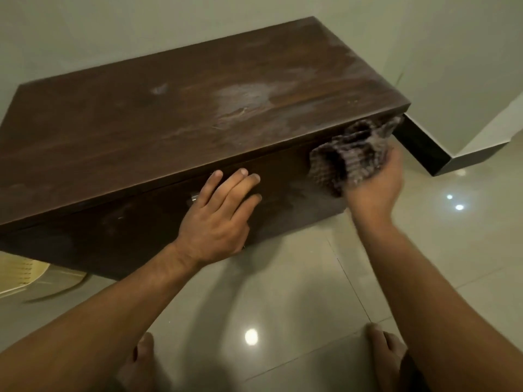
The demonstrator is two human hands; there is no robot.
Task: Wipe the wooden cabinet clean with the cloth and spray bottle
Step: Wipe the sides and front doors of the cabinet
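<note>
Cloth (348, 154), a crumpled grey waffle-weave rag, was bunched in the gripping right hand (376, 190) against the long dark wooden cabinet (141, 123), on its front at the right end. The left hand (218, 219) lay flat mid-front, fingers spread. The cabinet's long axis ran leftward from there, and its dusty top lay just above.

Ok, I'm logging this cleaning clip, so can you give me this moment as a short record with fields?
cabinet: dark wood, pale smears across its top
left hand: flat against the cabinet front, fingers straight
right hand: grips the cloth, blurred
cloth: bunched, held at the right end of the front, just under the top edge
spray bottle: not in view
floor: glossy tiles
</note>
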